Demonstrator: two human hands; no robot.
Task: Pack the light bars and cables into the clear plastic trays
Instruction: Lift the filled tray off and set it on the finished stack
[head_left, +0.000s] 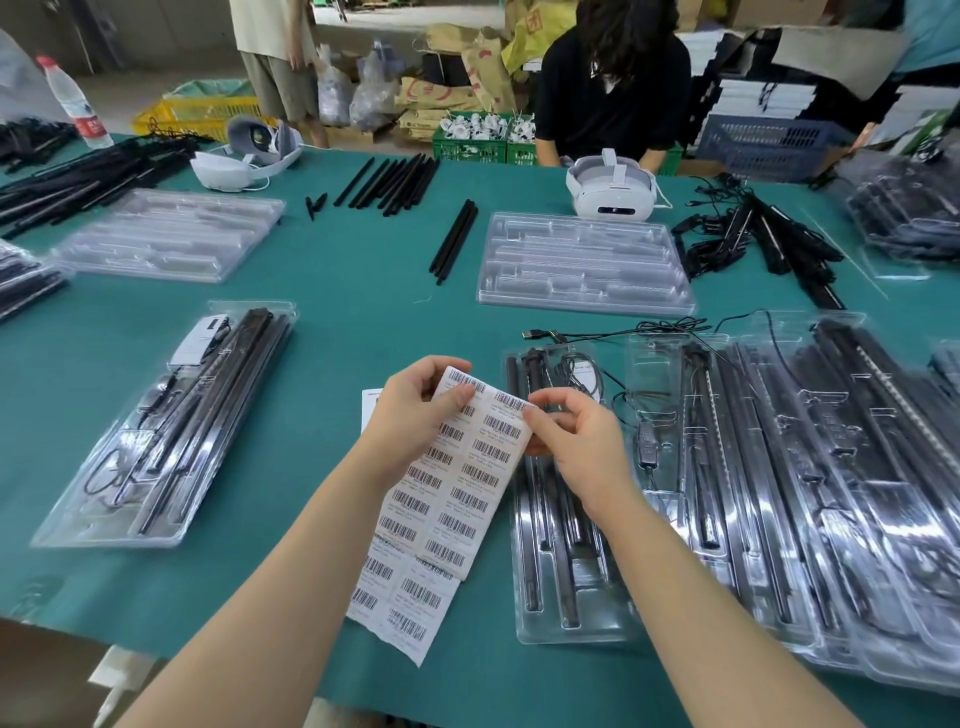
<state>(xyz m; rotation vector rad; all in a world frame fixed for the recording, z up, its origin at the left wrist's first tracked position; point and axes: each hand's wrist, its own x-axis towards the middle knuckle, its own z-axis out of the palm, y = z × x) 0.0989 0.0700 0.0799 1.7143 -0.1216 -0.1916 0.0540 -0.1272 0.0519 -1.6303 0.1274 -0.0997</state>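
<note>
**At frame centre: peeling a barcode label**

Low in the middle, the left hand grips the white sheet of barcode stickers at its top edge while the right hand pinches one label's corner. Peel slowly and keep the sheet taut. Just right lies the clear plastic tray holding black light bars and a thin black cable on the green surface, probably the label's destination.

A wide table with a green cloth fills the view. Behind its far edge lies a grey concrete floor, with a yellow crate, green crates, a blue basket and brown paper sacks. Daylight comes from behind.
</note>
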